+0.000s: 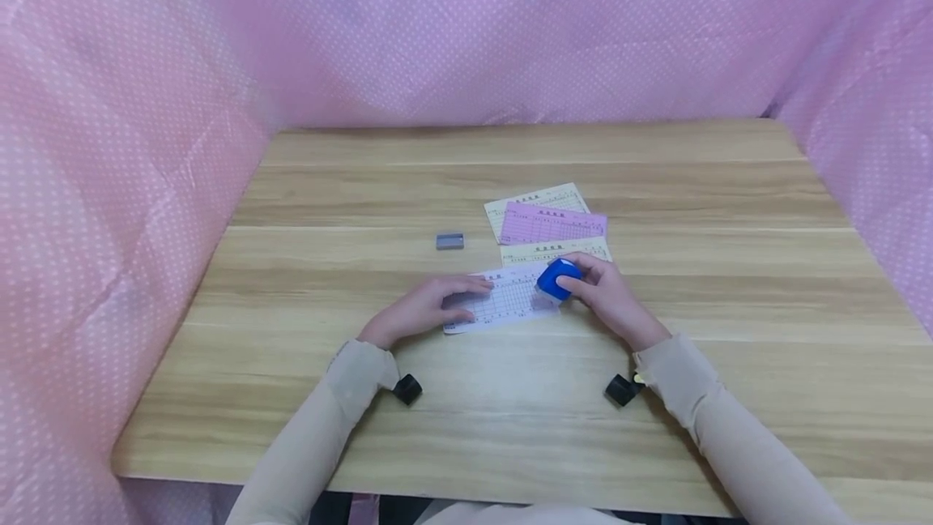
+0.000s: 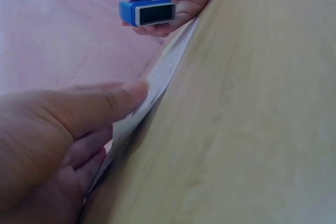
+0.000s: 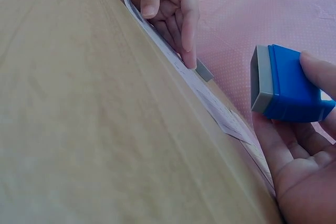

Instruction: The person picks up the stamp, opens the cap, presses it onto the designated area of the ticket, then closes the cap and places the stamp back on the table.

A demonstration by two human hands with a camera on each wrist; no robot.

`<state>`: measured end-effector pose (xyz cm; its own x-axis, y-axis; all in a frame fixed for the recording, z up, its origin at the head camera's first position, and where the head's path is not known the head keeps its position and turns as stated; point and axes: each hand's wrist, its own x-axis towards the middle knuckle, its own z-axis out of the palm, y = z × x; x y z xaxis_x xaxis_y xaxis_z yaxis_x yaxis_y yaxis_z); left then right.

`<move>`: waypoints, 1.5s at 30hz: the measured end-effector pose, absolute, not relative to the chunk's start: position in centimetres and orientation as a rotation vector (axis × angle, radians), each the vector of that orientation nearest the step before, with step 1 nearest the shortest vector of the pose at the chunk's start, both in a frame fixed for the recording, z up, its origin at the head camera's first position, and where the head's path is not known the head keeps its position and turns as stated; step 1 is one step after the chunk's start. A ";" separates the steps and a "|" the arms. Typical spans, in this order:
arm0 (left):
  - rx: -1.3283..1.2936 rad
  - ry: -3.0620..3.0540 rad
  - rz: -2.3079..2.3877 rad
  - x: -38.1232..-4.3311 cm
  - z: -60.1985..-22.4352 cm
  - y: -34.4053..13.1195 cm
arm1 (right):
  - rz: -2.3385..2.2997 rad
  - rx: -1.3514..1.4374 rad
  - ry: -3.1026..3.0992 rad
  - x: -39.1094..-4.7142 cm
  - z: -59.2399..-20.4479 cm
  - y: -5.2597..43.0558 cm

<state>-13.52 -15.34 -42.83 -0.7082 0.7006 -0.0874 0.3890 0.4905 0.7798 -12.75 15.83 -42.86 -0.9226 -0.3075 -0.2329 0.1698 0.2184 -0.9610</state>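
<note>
My right hand point(image 1: 608, 298) holds a blue stamp point(image 1: 558, 279) between thumb and fingers, above the right end of a white printed form point(image 1: 513, 300). The stamp's dark face, set in a grey rim, shows in the left wrist view. My left hand point(image 1: 430, 308) lies at the left end of the same form, fingers extended and thumb spread apart. In the right wrist view, the stamp point(image 3: 294, 83) is tilted and held off the paper.
Beyond the form lie a pale yellow form point(image 1: 525, 253), a purple form point(image 1: 554, 225) and another yellow one point(image 1: 503, 213), overlapping. A small grey rectangular piece point(image 1: 449, 241) sits left of them on the wooden table point(image 1: 328, 201). Pink dotted cloth point(image 1: 466, 39) hangs around.
</note>
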 end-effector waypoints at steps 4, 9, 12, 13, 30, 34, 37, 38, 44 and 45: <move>0.983 2.352 1.048 -13.9 -42.6 -15.1 | -1.749 -0.133 2.137 -12.9 -42.6 15.9; 1.053 2.364 1.035 -14.4 -42.2 -14.5 | -1.768 -0.176 2.161 -13.3 -42.2 16.0; 1.052 2.373 1.041 -14.6 -42.0 -14.2 | -1.767 -0.186 2.179 -13.5 -42.1 16.1; 1.045 2.375 1.048 -14.6 -41.9 -14.1 | -1.764 -0.181 2.182 -13.5 -42.0 16.1; 0.946 2.403 1.036 -13.5 -41.9 -15.6 | -1.728 -0.172 2.199 -12.7 -42.2 15.5; 0.937 2.392 1.030 -12.9 -42.2 -15.5 | -1.716 -0.145 2.188 -12.1 -42.4 15.6; 0.946 2.392 1.014 -12.6 -42.4 -15.5 | -1.711 -0.143 2.182 -11.6 -42.5 15.6; 0.956 2.396 1.010 -12.5 -42.5 -15.5 | -1.714 -0.137 2.178 -11.5 -42.6 15.5; 0.947 2.388 1.008 -12.3 -42.8 -15.4 | -1.743 -0.158 2.164 -11.4 -42.7 15.5; 0.947 2.387 1.008 -12.3 -42.8 -15.4 | -1.748 -0.162 2.162 -11.4 -42.8 15.5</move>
<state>-12.34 -15.43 -42.78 -0.7006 0.7089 -0.0815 0.4361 0.5158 0.7374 -11.40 15.50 -42.78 -0.9304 -0.3068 -0.2004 0.1316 0.2306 -0.9641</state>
